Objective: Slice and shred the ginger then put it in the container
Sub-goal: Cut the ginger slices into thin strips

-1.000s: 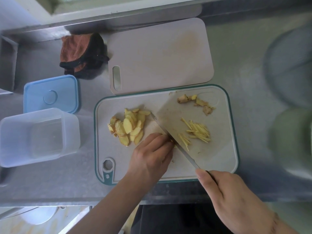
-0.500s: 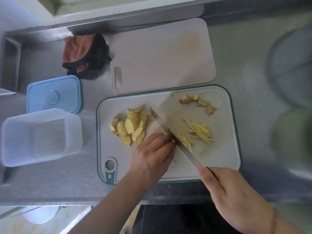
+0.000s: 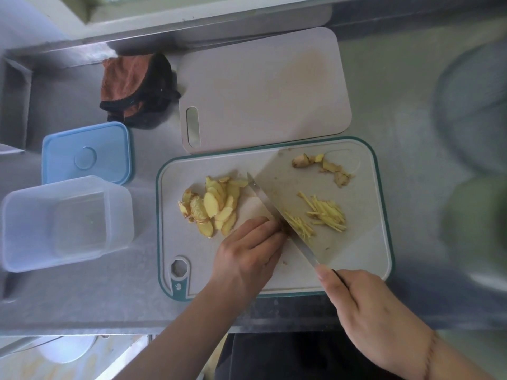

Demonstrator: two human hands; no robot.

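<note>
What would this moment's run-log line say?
shredding | left hand steadies ginger | right hand grips knife | shreds on board | container holds no ginger

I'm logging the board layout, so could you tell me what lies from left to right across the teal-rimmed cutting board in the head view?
Ginger slices → left hand → knife → ginger shreds, with the right hand gripping the knife's handle off the board's near edge.
</note>
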